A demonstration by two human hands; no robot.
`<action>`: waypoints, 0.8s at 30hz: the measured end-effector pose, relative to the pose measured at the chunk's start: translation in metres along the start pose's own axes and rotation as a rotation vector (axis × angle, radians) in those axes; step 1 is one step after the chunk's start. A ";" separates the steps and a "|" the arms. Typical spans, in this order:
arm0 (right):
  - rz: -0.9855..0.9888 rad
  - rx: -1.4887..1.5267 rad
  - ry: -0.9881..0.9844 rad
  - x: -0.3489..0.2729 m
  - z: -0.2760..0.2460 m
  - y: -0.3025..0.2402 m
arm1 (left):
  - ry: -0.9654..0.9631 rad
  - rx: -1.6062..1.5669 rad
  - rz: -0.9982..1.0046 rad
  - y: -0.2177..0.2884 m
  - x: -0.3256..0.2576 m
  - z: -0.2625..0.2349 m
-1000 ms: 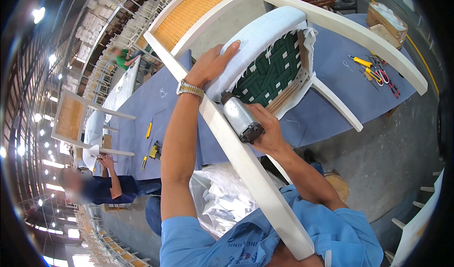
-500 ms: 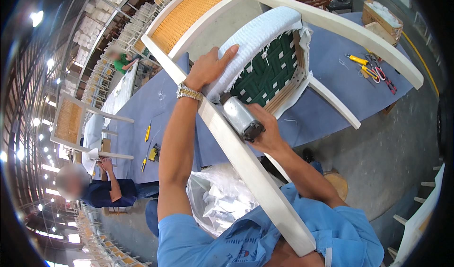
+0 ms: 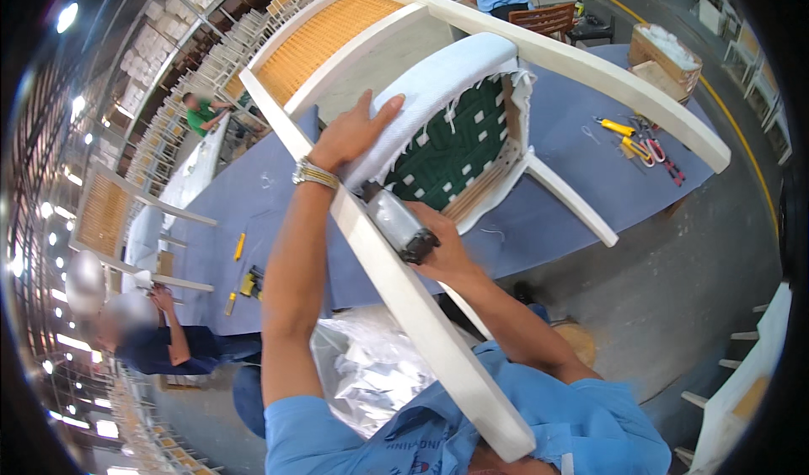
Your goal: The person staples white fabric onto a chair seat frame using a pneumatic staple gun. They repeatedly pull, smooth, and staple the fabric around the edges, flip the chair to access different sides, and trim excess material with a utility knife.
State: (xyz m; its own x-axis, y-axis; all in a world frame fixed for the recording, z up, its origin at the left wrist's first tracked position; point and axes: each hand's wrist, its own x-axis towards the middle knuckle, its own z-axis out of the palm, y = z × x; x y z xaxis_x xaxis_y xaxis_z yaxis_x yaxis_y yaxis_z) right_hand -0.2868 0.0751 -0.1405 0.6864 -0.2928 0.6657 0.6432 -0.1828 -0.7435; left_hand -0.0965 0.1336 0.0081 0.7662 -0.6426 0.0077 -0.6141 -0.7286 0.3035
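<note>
A pale wooden armchair frame (image 3: 413,315) lies tilted on its side before me, one leg reaching down against my shirt. Its padded seat (image 3: 447,71) is wrapped in white fabric with frayed edges; dark green woven webbing (image 3: 459,142) shows on the underside. My left hand (image 3: 354,134), with a watch at the wrist, grips the padded seat, thumb along the fabric and some fingers hidden behind it. In my right hand (image 3: 442,243) is a grey and black staple gun (image 3: 400,224), its nose against the seat's near lower corner. That contact point is partly hidden.
Beneath the chair stretches a blue-covered table (image 3: 556,214). Yellow-handled tools and scissors (image 3: 645,146) lie at its right; yellow cutters (image 3: 240,246) lie left. A plastic bag of scraps (image 3: 371,365) stands below. A co-worker in dark blue (image 3: 181,349) handles another chair (image 3: 114,214) at left.
The whole view has shifted a little, so chair and table appear lower and further left. Both hands keep their places on the seat and the staple gun.
</note>
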 end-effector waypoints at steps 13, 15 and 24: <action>0.731 -0.946 -0.410 -0.105 -0.161 0.124 | 0.400 -0.339 0.591 0.086 -0.225 0.045; 0.664 -1.072 -0.409 -0.129 -0.188 0.178 | 0.494 -0.411 0.588 0.089 -0.222 0.053; 0.617 -0.197 -0.932 0.028 -0.134 0.074 | 0.609 -0.604 0.387 0.093 -0.238 0.059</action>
State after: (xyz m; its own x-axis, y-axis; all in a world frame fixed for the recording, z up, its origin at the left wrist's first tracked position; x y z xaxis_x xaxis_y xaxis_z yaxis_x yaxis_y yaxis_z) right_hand -0.2651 -0.0722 -0.1856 0.9057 0.4137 -0.0920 0.0993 -0.4182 -0.9029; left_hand -0.3473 0.2043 -0.0221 0.6013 -0.4554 0.6565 -0.7752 -0.1336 0.6174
